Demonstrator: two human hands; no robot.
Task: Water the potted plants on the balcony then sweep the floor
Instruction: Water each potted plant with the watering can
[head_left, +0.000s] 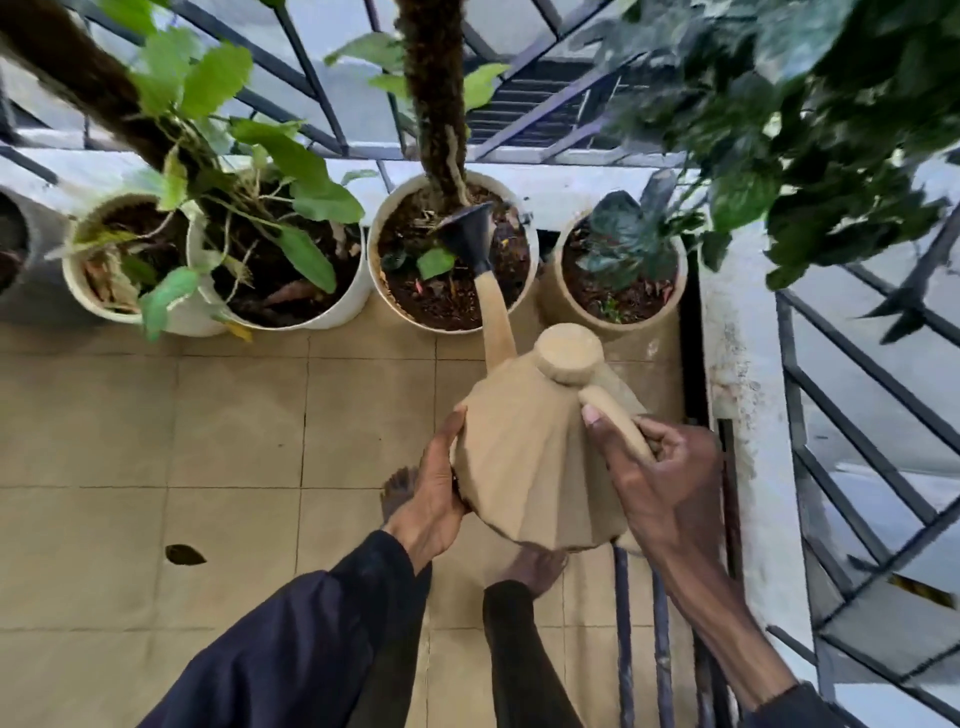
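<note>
Left hand (431, 488) presses flat against the watering can (535, 467), its rose (470, 234) over the middle pot (402, 312) (no stream visible), right hand (670, 478) wrapped round the handle, so watering seems midway and the floor (156, 415), with its leaf (184, 555), awaits sweeping.

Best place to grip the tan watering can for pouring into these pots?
Grip the curved handle from the rear right, as the right hand does: it sits opposite the spout, so the watering can tips forward. Steady the faceted left wall with the flat left hand.
</note>
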